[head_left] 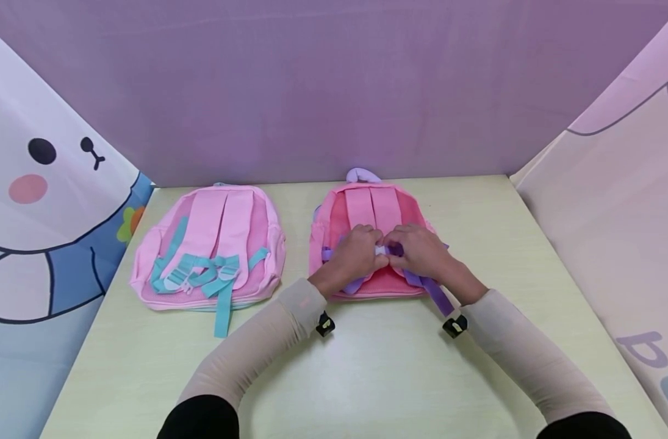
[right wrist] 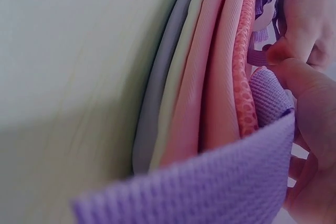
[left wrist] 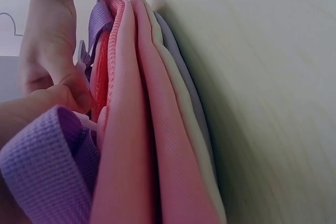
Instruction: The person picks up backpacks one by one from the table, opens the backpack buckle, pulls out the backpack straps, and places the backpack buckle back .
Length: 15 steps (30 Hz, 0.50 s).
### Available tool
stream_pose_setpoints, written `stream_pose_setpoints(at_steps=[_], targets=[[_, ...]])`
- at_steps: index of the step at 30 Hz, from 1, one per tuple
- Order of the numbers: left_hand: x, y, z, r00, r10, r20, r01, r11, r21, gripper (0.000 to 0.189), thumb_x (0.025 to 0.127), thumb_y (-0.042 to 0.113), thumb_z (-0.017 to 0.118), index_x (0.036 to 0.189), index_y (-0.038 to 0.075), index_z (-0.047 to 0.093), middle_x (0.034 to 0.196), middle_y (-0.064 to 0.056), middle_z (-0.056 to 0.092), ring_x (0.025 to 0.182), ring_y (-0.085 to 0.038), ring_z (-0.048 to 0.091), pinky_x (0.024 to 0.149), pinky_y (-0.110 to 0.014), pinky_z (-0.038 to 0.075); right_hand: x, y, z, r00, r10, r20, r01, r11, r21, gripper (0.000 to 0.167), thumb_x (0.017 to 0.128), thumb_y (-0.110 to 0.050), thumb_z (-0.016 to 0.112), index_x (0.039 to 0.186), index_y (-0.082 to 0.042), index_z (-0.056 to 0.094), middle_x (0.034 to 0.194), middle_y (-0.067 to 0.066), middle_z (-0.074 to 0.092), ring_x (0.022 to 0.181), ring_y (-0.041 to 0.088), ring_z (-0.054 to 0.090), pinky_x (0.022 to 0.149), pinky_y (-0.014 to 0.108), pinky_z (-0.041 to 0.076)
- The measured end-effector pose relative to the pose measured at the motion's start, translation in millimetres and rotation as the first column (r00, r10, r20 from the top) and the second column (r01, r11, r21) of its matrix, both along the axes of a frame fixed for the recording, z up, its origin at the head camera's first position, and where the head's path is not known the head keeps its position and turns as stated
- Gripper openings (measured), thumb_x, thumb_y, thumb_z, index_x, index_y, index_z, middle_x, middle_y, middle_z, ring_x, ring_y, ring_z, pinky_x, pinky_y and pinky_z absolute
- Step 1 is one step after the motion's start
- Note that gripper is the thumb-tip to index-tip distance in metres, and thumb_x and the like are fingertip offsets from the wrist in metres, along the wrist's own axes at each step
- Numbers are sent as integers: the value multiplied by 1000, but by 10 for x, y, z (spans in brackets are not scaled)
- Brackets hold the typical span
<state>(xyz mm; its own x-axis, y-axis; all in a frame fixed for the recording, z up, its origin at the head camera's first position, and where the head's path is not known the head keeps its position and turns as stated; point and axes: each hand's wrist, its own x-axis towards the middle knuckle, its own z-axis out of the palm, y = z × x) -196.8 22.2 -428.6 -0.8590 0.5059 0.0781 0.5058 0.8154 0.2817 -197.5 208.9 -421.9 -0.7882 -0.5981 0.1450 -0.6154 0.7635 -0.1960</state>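
Note:
A pink backpack (head_left: 323, 231) with purple straps lies back side up on the table, its lilac handle (head_left: 362, 175) toward the wall. Over its middle, a pale buckle (head_left: 380, 250) joins the purple chest strap. From the left, my left hand (head_left: 358, 253) pinches the buckle with thumb and fingers. My right hand (head_left: 418, 251) pinches the strap end of the same buckle, the two hands' fingertips almost meeting. Fingers hide most of the buckle. A loose purple strap (right wrist: 199, 182) hangs below my right hand in the right wrist view.
To the left lies a second, lighter pink backpack (head_left: 262, 225) with turquoise straps (head_left: 222, 314), one trailing toward the front edge. Behind the table (head_left: 388, 378) stands a purple backdrop (head_left: 312, 91). Printed cloth panels (head_left: 53, 201) flank both sides.

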Motion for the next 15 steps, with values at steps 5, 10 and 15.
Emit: stream_pose_setpoints(at_steps=[5, 10, 15], targets=[[22, -9, 37, 1000, -7, 13, 7, 1000, -10, 33, 94, 38, 68, 115, 13, 68, 104, -1, 65, 95, -16, 59, 86, -27, 55, 6, 22, 6, 999, -29, 20, 29, 1000, -12, 33, 85, -32, 82, 108, -10, 75, 104, 6, 75, 99, 25, 67, 91, 45, 57], [41, -51, 81, 999, -36, -7, 36, 999, -26, 31, 96, 29, 65, 121, 10, 67, 109, -3, 67, 98, -18, 59, 90, -29, 54, -3, 39, 4, 998, -54, 28, 54, 998, -15, 29, 82, -27, 84, 105, -11, 75, 102, 5, 75, 95, 22, 66, 87, 43, 58], [61, -127, 101, 998, -51, -43, 49, 998, -38, 31, 98, 30, 66, 121, 9, 67, 107, -3, 67, 96, -17, 58, 93, -29, 52, -5, 48, 3, 998, -57, 37, 58, 998, -26, 28, 83, -27, 84, 105, -12, 75, 101, 4, 75, 94, 21, 66, 87, 42, 58]])
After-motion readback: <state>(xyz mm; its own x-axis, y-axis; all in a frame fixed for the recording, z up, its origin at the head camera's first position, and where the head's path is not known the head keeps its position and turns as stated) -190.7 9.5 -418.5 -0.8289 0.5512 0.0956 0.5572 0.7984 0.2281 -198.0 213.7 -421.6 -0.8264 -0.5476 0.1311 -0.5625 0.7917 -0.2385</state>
